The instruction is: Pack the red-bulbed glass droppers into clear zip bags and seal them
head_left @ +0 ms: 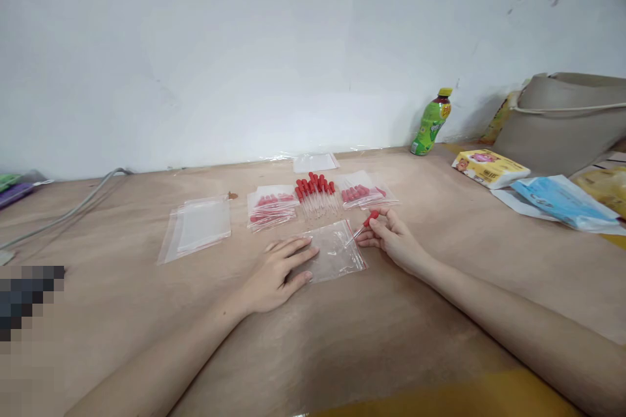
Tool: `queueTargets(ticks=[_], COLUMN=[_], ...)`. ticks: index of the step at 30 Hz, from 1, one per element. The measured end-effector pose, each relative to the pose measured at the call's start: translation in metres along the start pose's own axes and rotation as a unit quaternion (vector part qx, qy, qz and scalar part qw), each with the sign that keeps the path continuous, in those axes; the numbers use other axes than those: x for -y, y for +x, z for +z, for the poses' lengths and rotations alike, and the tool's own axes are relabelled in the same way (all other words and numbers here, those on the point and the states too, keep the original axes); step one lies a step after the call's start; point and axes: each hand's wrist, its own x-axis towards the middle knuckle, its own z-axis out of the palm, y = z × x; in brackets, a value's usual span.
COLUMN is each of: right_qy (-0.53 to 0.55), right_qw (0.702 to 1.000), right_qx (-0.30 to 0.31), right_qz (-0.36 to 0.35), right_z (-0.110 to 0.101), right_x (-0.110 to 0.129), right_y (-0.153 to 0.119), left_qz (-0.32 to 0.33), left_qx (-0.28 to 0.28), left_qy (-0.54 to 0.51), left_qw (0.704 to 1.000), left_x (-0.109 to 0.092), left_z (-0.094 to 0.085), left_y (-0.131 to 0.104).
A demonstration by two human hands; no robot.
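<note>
My left hand (pixel 283 270) lies with its fingers spread over the left part of a clear zip bag (pixel 332 257), pressing it on the table. At the bag's red-edged right end, my right hand (pixel 391 241) pinches a dropper (pixel 373 215) by its red bulb. The dropper's clear tube slants down to the left, its tip at the bag's mouth; I cannot tell exactly how far inside it is. Behind the bag is a pile of red-bulbed droppers (pixel 315 189). Bags with droppers inside lie in a left stack (pixel 274 205) and a right stack (pixel 364 190).
Flat zip bags (pixel 203 225) lie at the left, and another bag (pixel 315 163) by the wall. Further right are a green bottle (pixel 431 122), a yellow tissue pack (pixel 490 167), a blue packet (pixel 562 199) and a grey bin (pixel 562 124). A grey cable (pixel 83 205) crosses the left side.
</note>
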Motion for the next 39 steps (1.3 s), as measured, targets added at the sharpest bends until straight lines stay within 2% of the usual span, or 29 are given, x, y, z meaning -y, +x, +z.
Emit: queueTargets(ticks=[5, 9, 11, 17, 22, 27, 31, 39], right_qy=[-0.103, -0.203, -0.237, -0.314, -0.347, -0.327, -0.325, -0.367], right_qw=[0.986, 0.957, 0.944, 0.921, 0.896, 0.903, 0.910, 0.911], right_qx=[0.120, 0.206, 0.227, 0.224, 0.254, 0.249, 0.219, 0.166], right_qz=[0.044, 0.032, 0.024, -0.053, -0.109, -0.125, -0.137, -0.093], right_z=[-0.016, -0.028, -0.030, -0.026, -0.013, -0.001, 0.005, 0.015], right_x=[0.008, 0.015, 0.017, 0.017, 0.015, 0.008, 0.003, 0.006], right_y=[-0.003, 0.001, 0.003, 0.005, 0.002, 0.000, -0.005, -0.022], left_qz=[-0.009, -0.008, -0.007, 0.001, 0.000, 0.002, 0.005, -0.013], left_qx=[0.005, 0.004, 0.003, 0.006, 0.007, 0.004, 0.000, 0.006], left_qy=[-0.007, -0.008, -0.008, -0.005, 0.004, 0.013, 0.014, 0.020], left_qw=[1.000, 1.000, 1.000, 1.000, 1.000, 1.000, 1.000, 1.000], left_x=[-0.001, 0.000, 0.000, 0.000, -0.001, -0.002, -0.001, -0.004], left_z=[0.001, 0.001, 0.001, 0.000, -0.001, 0.000, 0.000, 0.002], left_y=[0.000, 0.001, 0.001, 0.002, 0.002, 0.002, 0.003, 0.003])
